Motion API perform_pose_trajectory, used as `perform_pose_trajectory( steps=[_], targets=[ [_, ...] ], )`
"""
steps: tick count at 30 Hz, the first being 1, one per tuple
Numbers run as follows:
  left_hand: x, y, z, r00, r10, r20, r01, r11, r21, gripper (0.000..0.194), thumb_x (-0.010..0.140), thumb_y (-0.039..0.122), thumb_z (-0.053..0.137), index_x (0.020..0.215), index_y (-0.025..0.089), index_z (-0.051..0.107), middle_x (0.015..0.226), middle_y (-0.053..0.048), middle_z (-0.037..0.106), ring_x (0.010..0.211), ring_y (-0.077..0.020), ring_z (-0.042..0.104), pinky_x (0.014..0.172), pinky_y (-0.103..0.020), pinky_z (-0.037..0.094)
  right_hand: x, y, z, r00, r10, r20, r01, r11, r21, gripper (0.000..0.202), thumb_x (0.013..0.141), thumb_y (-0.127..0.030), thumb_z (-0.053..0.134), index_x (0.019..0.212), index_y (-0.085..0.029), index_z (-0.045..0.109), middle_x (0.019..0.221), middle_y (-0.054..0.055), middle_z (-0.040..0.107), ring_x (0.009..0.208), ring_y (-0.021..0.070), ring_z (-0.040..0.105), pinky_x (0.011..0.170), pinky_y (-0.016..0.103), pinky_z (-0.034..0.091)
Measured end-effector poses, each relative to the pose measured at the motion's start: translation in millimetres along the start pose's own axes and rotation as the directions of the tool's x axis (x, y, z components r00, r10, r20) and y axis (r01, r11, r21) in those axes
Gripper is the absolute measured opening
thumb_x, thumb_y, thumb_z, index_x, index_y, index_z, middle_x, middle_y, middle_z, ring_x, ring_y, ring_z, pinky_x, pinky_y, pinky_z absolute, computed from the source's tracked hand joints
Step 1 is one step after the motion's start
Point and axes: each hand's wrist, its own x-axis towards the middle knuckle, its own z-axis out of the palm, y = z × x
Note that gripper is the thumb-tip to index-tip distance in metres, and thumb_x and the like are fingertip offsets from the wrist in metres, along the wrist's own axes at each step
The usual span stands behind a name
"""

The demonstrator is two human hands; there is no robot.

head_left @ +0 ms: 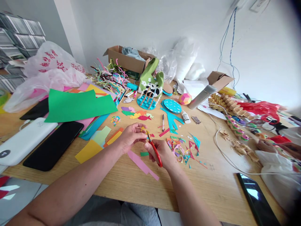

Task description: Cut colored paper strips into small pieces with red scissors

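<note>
My left hand (132, 137) pinches a small yellow paper piece (143, 129) above the middle of the wooden table. Red-handled scissors (154, 150) are in my right hand (162, 153), their blades up against the yellow piece. Beyond my hands lie several coloured paper fish (135, 115) and a small pile of tiny paper bits (115, 120). Paper scraps (182, 147) are scattered to the right of my right hand. A pink paper strip (138, 162) lies below my hands, and yellow paper (88, 151) is left of them.
A green sheet (75, 105) tops stacked paper at left, near a black phone (53, 147) and a white power bank (27, 141). Behind stand a green panda bag (151, 80) and a grey bottle (202, 96). Another phone (257, 199) and another person's hands (266, 146) are at right.
</note>
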Motion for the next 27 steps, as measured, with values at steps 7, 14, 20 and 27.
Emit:
perform_pose_trajectory(
  steps=[7,14,20,27],
  targets=[
    [0.9,-0.7,-0.6,1.000,0.017,-0.024,-0.017,1.000,0.004,0.044,0.053,0.008,0.073,0.093,0.012,0.057,0.067,0.003,0.060,0.058,-0.0099,0.057,0.060,-0.025,0.045,-0.3,-2.1,-2.2,1.000,0.002,0.015,-0.001,0.999,-0.054,0.042,0.077,-0.054,0.064,0.061,-0.018,0.050,0.047,0.000,0.057,0.038,0.0106,0.051,0.037,0.018,0.033],
    [0.0,1.5,0.5,0.999,0.006,-0.034,-0.005,0.999,0.040,0.046,0.051,0.007,0.071,0.095,0.013,0.056,0.066,0.003,0.061,0.058,-0.0103,0.057,0.060,-0.026,0.044,-0.4,-2.5,-4.0,0.999,-0.038,0.032,0.042,0.992,-0.119,0.042,0.077,-0.055,0.063,0.063,-0.017,0.050,0.050,0.002,0.059,0.043,0.0117,0.053,0.039,0.018,0.033],
    [-0.8,2.3,0.0,1.000,0.002,-0.029,-0.001,0.999,0.032,0.045,0.052,0.007,0.072,0.093,0.013,0.057,0.066,0.003,0.060,0.058,-0.0102,0.057,0.060,-0.026,0.044,-0.6,-3.0,-4.0,0.999,-0.022,0.039,0.026,0.992,-0.120,0.044,0.078,-0.057,0.062,0.062,-0.018,0.050,0.049,0.001,0.058,0.040,0.0107,0.051,0.038,0.018,0.032],
    [-1.1,2.7,0.2,0.999,-0.007,-0.035,0.008,1.000,0.024,0.045,0.051,0.007,0.072,0.094,0.013,0.057,0.068,0.003,0.062,0.059,-0.0100,0.057,0.060,-0.025,0.044,-0.5,-3.3,-4.0,0.999,0.017,0.028,-0.016,0.998,-0.061,0.044,0.076,-0.056,0.064,0.061,-0.018,0.049,0.045,0.000,0.056,0.037,0.0107,0.051,0.035,0.018,0.033]
  ],
)
